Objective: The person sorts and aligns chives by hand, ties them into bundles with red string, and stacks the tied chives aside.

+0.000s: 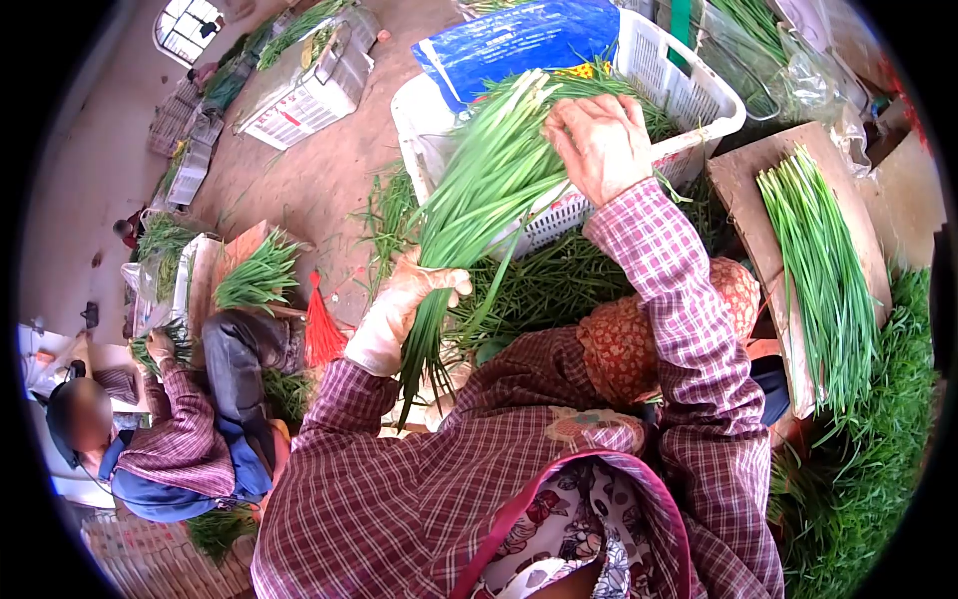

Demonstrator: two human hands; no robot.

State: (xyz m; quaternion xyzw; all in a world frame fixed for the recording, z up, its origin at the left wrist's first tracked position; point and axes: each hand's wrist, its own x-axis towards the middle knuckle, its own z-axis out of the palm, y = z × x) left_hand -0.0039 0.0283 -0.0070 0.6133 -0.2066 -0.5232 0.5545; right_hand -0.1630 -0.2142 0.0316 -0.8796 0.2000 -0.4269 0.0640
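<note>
My gloved left hand [404, 307] is wrapped round the leafy lower part of a bunch of garlic chives [489, 165]. The bunch slants up and to the right, its pale stalk ends over a white plastic crate [674, 80]. At its upper right edge is my bare right hand [604, 145], fingers bent in against the stalks; what lies under the fingertips is partly hidden. Behind the bunch, a blue printed sheet [529, 45] lies over the crate. A second bunch of chives [818, 270] rests on a wooden board [743, 190] to my right.
Loose greens [559, 280] lie below the crate, with a green heap [888, 429] at the right. Another person [180, 439] sits at the left, beside chives [259, 275] on a board. A red tassel-like bundle [321, 324] is between us. More filled crates [309, 100] stand behind.
</note>
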